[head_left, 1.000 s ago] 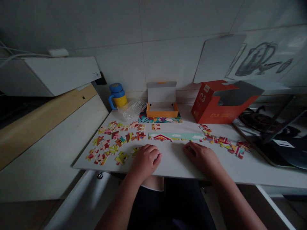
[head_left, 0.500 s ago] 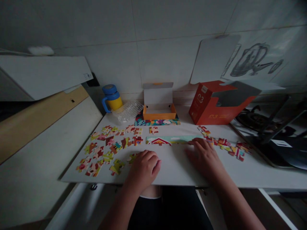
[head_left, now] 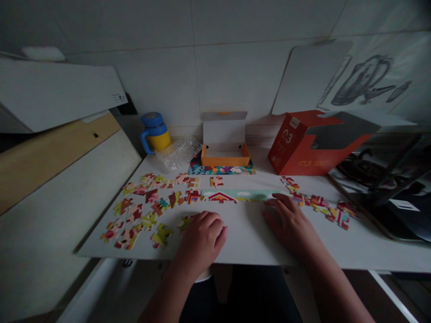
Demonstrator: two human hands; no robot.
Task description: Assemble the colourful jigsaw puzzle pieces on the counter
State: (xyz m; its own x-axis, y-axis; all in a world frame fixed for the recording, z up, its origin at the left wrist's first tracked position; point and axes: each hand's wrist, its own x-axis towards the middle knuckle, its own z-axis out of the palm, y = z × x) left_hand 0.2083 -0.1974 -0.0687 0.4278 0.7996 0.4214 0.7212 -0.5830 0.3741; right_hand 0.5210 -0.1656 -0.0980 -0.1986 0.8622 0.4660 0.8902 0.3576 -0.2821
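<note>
You seem to be in a home, seated at a smooth white tabletop (head_left: 242, 242) that serves as a play corner: colourful cardboard jigsaw pieces (head_left: 128, 237) lie left of your left hand (head_left: 202, 237), and a blue-and-yellow handled drinking mug (head_left: 160, 140) stands beyond them. Past your right hand (head_left: 289, 220), a grey pencil-like sketch of a jug (head_left: 360, 83) hangs on the pale, large-panelled wall (head_left: 158, 76), above a red-orange cut-out carton (head_left: 303, 159).
</note>
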